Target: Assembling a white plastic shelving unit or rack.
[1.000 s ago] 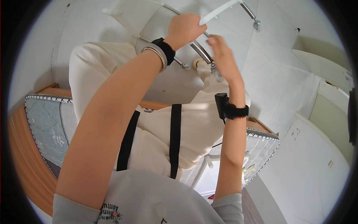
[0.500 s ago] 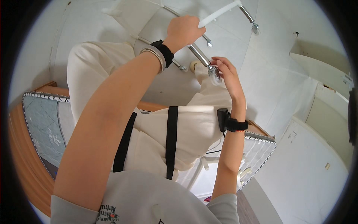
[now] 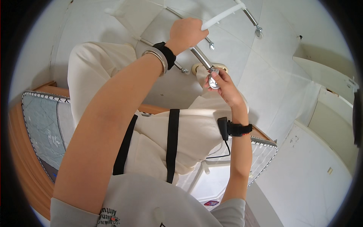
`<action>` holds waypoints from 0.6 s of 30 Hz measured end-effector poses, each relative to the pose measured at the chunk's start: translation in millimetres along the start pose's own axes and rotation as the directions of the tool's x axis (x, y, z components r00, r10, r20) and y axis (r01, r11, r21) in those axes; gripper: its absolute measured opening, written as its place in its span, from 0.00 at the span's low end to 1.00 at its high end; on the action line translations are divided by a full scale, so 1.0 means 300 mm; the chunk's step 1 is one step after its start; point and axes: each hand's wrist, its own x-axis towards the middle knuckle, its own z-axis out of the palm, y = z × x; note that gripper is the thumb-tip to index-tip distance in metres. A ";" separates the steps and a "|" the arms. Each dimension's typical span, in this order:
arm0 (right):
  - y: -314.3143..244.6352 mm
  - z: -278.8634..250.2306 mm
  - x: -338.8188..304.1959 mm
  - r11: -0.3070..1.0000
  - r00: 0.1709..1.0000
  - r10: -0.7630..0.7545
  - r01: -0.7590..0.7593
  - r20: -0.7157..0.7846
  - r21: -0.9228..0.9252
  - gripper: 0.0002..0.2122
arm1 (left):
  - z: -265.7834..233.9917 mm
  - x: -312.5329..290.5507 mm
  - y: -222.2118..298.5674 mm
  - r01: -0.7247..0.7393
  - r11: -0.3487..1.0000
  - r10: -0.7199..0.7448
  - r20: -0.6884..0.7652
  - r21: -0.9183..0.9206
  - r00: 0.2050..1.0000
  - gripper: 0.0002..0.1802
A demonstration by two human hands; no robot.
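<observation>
My left hand (image 3: 187,33) is closed around the corner of a white frame, where a white bar (image 3: 223,16) meets a shiny metal leg (image 3: 202,58). The leg slants down toward me and ends in a caster wheel (image 3: 214,81) with a silvery disc face. Around that caster my right hand (image 3: 228,89) is closed, thumb on the near side and fingertips showing past its left edge. More metal legs with casters belong to the same piece: one leg (image 3: 250,17) at upper right, another caster (image 3: 211,46) beyond my left hand, and one (image 3: 185,70) below it.
A white panel (image 3: 138,17) adjoins the frame at the top. My knees in cream trousers (image 3: 98,56) flank the work. I sit on a wooden-edged bed with a grey quilted mat (image 3: 43,128). A white plastic piece (image 3: 208,178) lies beside my right forearm. White cabinets (image 3: 314,159) stand at right.
My right hand has gone from touching beside the caster with raised fingers to gripping it, and the wheel has turned to show its disc face. The left hand stays on the frame corner.
</observation>
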 end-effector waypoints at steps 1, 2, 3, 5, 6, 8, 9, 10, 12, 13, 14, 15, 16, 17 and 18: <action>0.014 0.017 -0.001 1.000 1.000 0.001 -0.001 0.000 -0.003 0.15 | 0.001 0.001 -0.004 0.002 1.000 -0.002 0.001 -0.004 1.000 0.16; 0.028 0.033 -0.003 0.945 0.982 -0.168 0.134 -0.091 -0.298 0.15 | 0.002 0.003 -0.007 0.003 1.000 -0.003 0.003 -0.008 1.000 0.16; 0.035 0.048 -0.007 0.788 0.928 -0.352 0.222 -0.125 -0.574 0.15 | -0.001 0.001 -0.007 0.004 1.000 -0.004 0.001 -0.009 1.000 0.16; 0.040 0.068 -0.017 0.661 0.875 -0.465 0.240 -0.137 -0.711 0.16 | -0.006 -0.002 -0.005 0.022 1.000 -0.022 0.021 -0.009 1.000 0.16; 0.034 0.076 -0.023 0.515 0.812 -0.570 0.230 -0.129 -0.826 0.16 | -0.001 -0.001 -0.007 0.022 1.000 -0.022 0.021 -0.011 1.000 0.16; 0.007 0.081 -0.031 0.538 0.836 -0.528 0.194 -0.148 -0.821 0.16 | 0.008 0.001 -0.011 -0.008 1.000 0.008 -0.025 -0.006 1.000 0.16; -0.008 0.085 -0.034 0.560 0.858 -0.486 0.159 -0.167 -0.813 0.16 | 0.009 0.004 -0.015 -0.008 1.000 0.008 -0.027 -0.007 1.000 0.16; -0.007 0.086 -0.031 0.558 0.858 -0.487 0.159 -0.166 -0.815 0.16 | 0.009 0.006 -0.021 -0.003 1.000 0.003 -0.017 -0.001 1.000 0.16; 0.006 0.084 -0.016 0.681 0.836 -0.519 0.276 -0.181 -0.678 0.16 | 0.009 0.011 -0.020 0.002 1.000 -0.002 -0.008 0.001 1.000 0.17; 0.022 0.080 -0.010 0.678 0.835 -0.520 0.276 -0.180 -0.681 0.16 | 0.007 0.010 -0.015 0.023 1.000 -0.023 0.031 -0.008 0.999 0.17; 0.041 0.074 -0.002 0.741 0.793 -0.557 0.341 -0.246 -0.579 0.15 | 0.006 0.011 -0.011 0.045 0.999 -0.044 0.070 -0.016 0.997 0.17; 0.046 0.078 0.002 0.784 0.753 -0.580 0.411 -0.313 -0.465 0.15 | 0.009 0.008 -0.013 0.048 0.999 -0.046 0.067 -0.016 0.997 0.17; 0.045 0.073 0.003 0.783 0.753 -0.581 0.412 -0.309 -0.466 0.15 | 0.013 0.004 -0.014 0.024 0.999 -0.023 0.018 -0.021 1.000 0.16; 0.042 0.065 0.002 0.769 0.771 -0.575 0.396 -0.272 -0.502 0.15 | 0.016 0.001 -0.017 -0.001 1.000 0.000 -0.032 -0.025 0.999 0.16; 0.033 0.063 -0.002 0.753 0.789 -0.567 0.379 -0.237 -0.539 0.14 | 0.013 0.001 -0.015 0.000 1.000 -0.001 -0.033 -0.027 0.999 0.16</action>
